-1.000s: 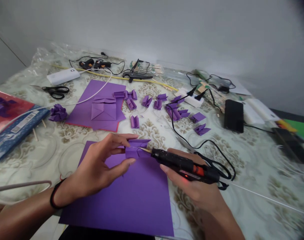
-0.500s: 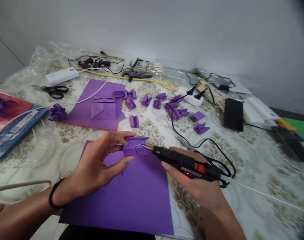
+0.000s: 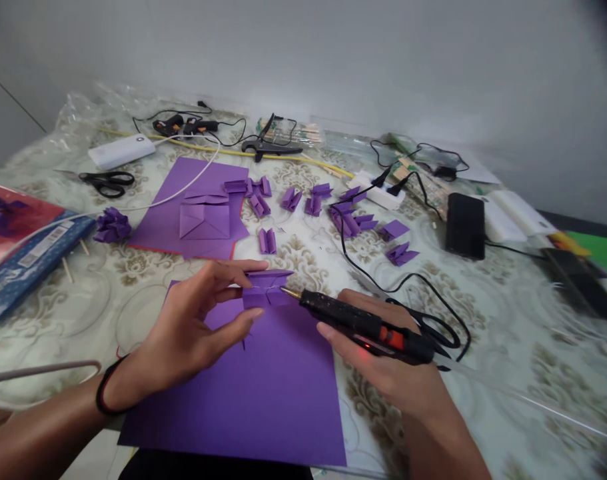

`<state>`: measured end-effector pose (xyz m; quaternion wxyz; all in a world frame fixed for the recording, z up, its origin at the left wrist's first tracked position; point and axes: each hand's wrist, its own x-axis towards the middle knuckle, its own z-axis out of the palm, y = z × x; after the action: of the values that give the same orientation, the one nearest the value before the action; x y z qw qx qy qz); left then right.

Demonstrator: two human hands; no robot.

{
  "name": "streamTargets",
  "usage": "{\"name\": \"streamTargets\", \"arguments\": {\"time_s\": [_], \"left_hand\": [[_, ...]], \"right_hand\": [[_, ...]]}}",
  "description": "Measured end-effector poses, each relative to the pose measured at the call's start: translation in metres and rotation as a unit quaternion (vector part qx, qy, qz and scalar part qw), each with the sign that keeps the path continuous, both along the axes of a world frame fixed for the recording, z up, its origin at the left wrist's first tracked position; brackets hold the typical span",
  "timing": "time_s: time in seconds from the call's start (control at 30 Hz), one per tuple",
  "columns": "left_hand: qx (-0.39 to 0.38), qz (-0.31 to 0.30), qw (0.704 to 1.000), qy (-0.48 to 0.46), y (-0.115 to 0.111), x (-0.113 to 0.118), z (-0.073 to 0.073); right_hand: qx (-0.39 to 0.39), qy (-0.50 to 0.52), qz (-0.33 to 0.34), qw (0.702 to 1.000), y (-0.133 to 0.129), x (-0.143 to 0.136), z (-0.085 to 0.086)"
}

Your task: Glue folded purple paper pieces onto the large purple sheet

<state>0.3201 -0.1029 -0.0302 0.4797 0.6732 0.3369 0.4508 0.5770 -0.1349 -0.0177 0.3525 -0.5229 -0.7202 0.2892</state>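
My right hand (image 3: 383, 353) is wrapped round a black glue gun (image 3: 343, 317) with a small red light lit. The brass nozzle points left and meets the right part of a folded purple paper piece (image 3: 270, 293). A thin glossy line of glue runs along its middle fold. At the piece's left end is my left hand (image 3: 198, 313), index finger along the far flap and other fingers at the left edge. Its thumb stands apart, over the large purple sheet (image 3: 263, 400) beneath. A clear glue stick (image 3: 508, 390) trails from the gun's back.
Several folded purple pieces (image 3: 292, 199) lie beyond my hands. Behind the glue gun are scissors (image 3: 440, 330) and a black cable (image 3: 426, 280). Farther off are a folded paper (image 3: 204, 220) on a sheet, black scissors (image 3: 108, 180), pliers (image 3: 266, 148), a power strip (image 3: 378, 192) and a phone (image 3: 465, 227).
The glue gun and both hands have shifted slightly left in view, along with the whole scene. The nozzle stays at the folded piece's right part, and the left thumb remains apart.
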Motion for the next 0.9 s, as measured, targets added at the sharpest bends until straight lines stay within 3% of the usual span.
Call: {"name": "streamTargets", "arguments": {"time_s": [0.47, 0.7, 0.83, 0.9], "left_hand": [[-0.004, 0.011, 1.000, 0.020, 0.001, -0.002, -0.003], [-0.007, 0.013, 1.000, 0.020, 0.003, -0.003, -0.003], [-0.006, 0.013, 1.000, 0.025, 0.003, -0.003, -0.004], [-0.004, 0.013, 1.000, 0.027, 0.003, -0.003, -0.006]], "right_hand": [[0.006, -0.013, -0.037, 0.999, -0.002, 0.000, -0.010], [-0.009, -0.002, -0.051, 0.999, -0.003, 0.002, -0.005], [-0.040, 0.037, -0.092, 0.994, -0.003, 0.002, -0.008], [-0.057, 0.070, -0.146, 0.985, -0.003, 0.005, -0.014]]}}
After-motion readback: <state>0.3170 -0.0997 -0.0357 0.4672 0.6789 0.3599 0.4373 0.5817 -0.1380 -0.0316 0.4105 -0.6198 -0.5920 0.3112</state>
